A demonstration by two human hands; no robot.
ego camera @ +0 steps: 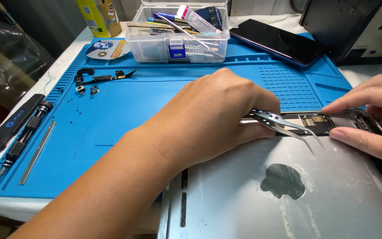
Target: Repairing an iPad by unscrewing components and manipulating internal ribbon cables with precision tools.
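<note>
A silver tablet shell [253, 199] lies back-side up on the blue repair mat [124, 115], with its top edge open and circuit parts [317, 123] showing. My left hand [213, 119] holds curved metal tweezers [284, 124], their tips pointing right over the shell near the exposed parts. My right hand [370, 117] rests at the right, with thumb and fingertips pressed on the shell's open top edge beside the board.
Small black flex parts and screws [96, 79] lie on the mat's upper left. A screwdriver [21, 139], a metal spudger [36, 152] and a black pry tool [9, 126] sit at left. A clear tool box [177, 37], a yellow can [98, 17] and a dark phone [279, 42] stand behind.
</note>
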